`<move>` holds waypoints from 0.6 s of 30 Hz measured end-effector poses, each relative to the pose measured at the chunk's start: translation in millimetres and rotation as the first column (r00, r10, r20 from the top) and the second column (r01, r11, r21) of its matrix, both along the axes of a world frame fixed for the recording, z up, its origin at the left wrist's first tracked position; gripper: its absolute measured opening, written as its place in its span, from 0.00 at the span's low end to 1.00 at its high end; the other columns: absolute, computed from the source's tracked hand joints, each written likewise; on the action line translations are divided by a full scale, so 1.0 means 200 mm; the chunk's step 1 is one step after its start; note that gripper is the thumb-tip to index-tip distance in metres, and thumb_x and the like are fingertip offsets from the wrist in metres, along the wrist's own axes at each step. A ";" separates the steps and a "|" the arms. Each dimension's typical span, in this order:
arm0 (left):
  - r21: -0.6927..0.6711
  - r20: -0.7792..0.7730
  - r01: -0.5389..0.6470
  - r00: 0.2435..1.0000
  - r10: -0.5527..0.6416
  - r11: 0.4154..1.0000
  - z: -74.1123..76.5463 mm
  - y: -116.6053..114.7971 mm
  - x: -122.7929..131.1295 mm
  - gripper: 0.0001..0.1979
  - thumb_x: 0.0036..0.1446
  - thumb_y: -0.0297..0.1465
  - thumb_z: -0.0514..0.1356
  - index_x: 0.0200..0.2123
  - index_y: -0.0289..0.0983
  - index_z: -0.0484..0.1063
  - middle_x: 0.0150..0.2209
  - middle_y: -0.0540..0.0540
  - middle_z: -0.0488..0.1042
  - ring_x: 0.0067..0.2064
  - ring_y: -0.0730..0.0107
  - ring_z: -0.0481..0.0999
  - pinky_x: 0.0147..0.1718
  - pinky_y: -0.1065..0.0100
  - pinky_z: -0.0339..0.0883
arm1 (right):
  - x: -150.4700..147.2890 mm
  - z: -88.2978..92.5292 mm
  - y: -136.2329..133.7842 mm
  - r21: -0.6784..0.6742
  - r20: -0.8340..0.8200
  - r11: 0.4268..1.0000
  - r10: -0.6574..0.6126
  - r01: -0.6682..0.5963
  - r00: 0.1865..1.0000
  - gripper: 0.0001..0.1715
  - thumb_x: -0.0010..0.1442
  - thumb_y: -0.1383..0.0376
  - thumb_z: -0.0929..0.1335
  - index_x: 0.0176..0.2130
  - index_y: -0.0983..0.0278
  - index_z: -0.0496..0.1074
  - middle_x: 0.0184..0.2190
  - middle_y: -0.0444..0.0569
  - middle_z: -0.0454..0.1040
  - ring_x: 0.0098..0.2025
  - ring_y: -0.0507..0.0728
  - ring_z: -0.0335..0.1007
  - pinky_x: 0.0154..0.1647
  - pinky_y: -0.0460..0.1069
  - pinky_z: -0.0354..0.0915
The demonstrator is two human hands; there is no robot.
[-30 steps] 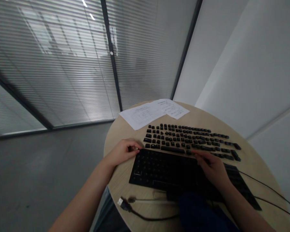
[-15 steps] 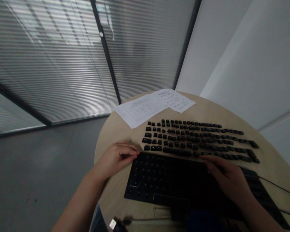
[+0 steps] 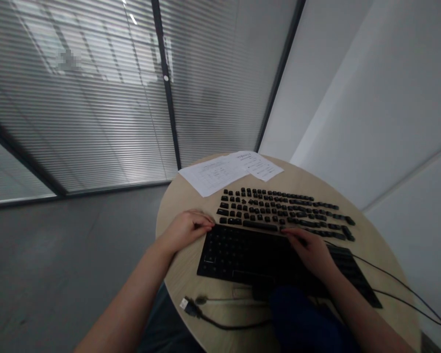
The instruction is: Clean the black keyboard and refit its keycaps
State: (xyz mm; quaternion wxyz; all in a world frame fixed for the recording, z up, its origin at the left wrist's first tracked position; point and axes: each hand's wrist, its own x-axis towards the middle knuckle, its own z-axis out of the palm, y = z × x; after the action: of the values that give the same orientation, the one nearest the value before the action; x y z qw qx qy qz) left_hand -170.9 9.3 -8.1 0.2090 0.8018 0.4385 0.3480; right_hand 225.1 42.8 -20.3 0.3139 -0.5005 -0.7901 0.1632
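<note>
Though left hand and right hand rest at the rectangular keyboard beside blocky keycaps, I cannot tell their grip.

Office-type rm.: dk.-framed glass partition w/ blinds, plain pale wall, smooth grey flr.; rnd. wood-tone counter bearing printed papers, keyboard, loose keycaps in rows, USB cable.

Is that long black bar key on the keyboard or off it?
Off: the long key lies on the table beside other keycaps, just beyond the keyboard.
</note>
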 end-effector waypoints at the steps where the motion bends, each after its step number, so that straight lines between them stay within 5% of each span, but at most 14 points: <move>1: -0.001 0.033 -0.001 0.999 0.001 1.000 0.00 0.00 0.00 0.08 0.63 0.31 0.61 0.36 0.41 0.82 0.41 0.46 0.84 0.44 0.66 0.82 0.47 0.62 0.74 | 0.00 0.00 0.00 -0.002 0.002 1.000 0.002 -0.002 1.000 0.19 0.65 0.57 0.65 0.43 0.61 0.83 0.41 0.51 0.85 0.42 0.62 0.82 0.49 0.57 0.76; 6: -0.033 0.081 -0.155 0.984 0.157 0.987 -0.02 0.02 -0.02 0.11 0.64 0.34 0.59 0.43 0.39 0.81 0.43 0.44 0.83 0.39 0.66 0.81 0.39 0.65 0.73 | -0.03 0.06 -0.01 0.061 0.070 0.996 0.066 -0.070 0.995 0.17 0.66 0.61 0.64 0.44 0.62 0.82 0.43 0.53 0.84 0.46 0.61 0.81 0.51 0.57 0.74; 10: -0.059 0.014 -0.144 0.989 0.145 0.988 -0.03 0.03 -0.02 0.11 0.64 0.34 0.58 0.41 0.40 0.81 0.38 0.46 0.83 0.37 0.67 0.80 0.38 0.66 0.71 | -0.10 0.14 0.03 0.086 0.233 0.975 0.180 -0.205 0.956 0.16 0.65 0.65 0.64 0.45 0.60 0.81 0.41 0.50 0.84 0.42 0.59 0.81 0.46 0.55 0.74; 18: -0.097 -0.035 -0.111 0.994 0.108 0.989 -0.02 0.02 -0.02 0.12 0.65 0.37 0.58 0.41 0.41 0.81 0.36 0.47 0.82 0.34 0.68 0.78 0.35 0.68 0.69 | -0.42 0.25 0.55 0.077 0.389 0.964 0.207 -0.256 0.898 0.13 0.64 0.68 0.68 0.43 0.60 0.82 0.43 0.50 0.83 0.47 0.61 0.79 0.53 0.55 0.71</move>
State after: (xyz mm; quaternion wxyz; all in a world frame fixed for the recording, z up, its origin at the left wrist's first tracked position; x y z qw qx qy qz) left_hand -174.5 13.5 -11.9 0.2225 0.7702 0.5017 0.3249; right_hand 140.8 153.5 30.5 0.1654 -0.4039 -0.8983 0.0499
